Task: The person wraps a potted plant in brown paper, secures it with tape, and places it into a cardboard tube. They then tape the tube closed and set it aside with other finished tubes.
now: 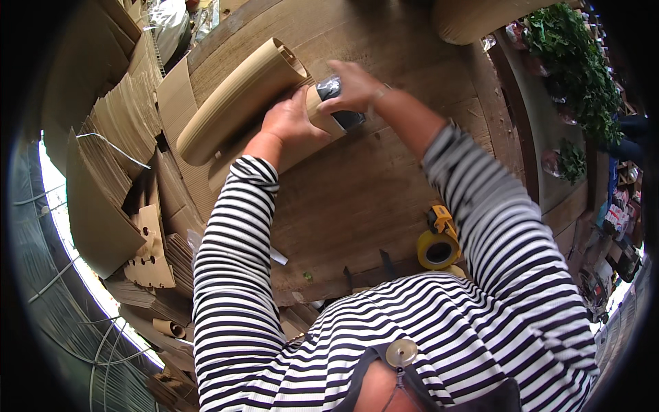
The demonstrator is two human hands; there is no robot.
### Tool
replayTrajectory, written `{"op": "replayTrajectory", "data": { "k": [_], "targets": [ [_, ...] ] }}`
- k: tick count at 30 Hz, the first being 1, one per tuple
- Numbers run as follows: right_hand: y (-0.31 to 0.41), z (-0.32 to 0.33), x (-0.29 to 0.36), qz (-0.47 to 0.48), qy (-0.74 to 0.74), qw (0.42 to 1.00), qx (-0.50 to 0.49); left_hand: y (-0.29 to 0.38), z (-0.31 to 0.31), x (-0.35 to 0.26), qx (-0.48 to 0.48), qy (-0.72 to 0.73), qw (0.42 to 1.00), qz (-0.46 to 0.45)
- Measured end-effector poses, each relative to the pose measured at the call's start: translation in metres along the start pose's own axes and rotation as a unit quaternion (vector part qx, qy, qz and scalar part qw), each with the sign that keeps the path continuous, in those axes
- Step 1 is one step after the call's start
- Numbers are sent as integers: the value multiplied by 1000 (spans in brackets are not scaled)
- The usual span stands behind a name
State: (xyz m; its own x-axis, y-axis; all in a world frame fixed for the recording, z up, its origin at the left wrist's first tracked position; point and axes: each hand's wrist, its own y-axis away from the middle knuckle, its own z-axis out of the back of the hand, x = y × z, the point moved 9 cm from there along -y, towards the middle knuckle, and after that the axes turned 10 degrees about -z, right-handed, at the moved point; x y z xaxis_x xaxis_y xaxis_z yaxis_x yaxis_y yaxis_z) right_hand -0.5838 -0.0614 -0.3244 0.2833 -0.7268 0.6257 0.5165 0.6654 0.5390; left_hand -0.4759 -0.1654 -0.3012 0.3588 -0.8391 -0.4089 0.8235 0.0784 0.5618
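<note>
My left hand [291, 121] lies with its thumb and fingers spread over a piece of corrugated cardboard [322, 110] on the wooden table [355, 206]. At the end of that cardboard, my right hand [355, 87] is on a dark object wrapped in clear plastic [351, 119], its thumb against the cardboard's edge. What the wrapped object is, I cannot tell. Just beyond my left hand rests a rolled sheet of corrugated cardboard [237, 103], its open end facing up and to the right. A yellow tape dispenser with a roll of tape [437, 247] lies near my body.
Stacked cardboard sheets [123, 134] stand on the left, a white tie across them. Another cardboard roll [476, 18] is at the far right of the table. Leafy green plants [571, 67] lie on a surface to the right, past a wooden edge [520, 123].
</note>
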Motion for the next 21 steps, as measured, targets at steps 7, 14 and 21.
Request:
{"op": "replayTrajectory", "data": {
  "k": [7, 14, 21],
  "targets": [
    [42, -83, -60, -149, -595, 776, 146, -15, 6, 5, -7, -6, 999, -39],
    [131, -109, -96, -164, -640, 736, 145, 43, -59, -52, -43, -14, 996, -73],
    [253, -131, -152, -250, -561, 773, 158, 119, -135, -127, -14, 63, 996, -67]
  ]
}}
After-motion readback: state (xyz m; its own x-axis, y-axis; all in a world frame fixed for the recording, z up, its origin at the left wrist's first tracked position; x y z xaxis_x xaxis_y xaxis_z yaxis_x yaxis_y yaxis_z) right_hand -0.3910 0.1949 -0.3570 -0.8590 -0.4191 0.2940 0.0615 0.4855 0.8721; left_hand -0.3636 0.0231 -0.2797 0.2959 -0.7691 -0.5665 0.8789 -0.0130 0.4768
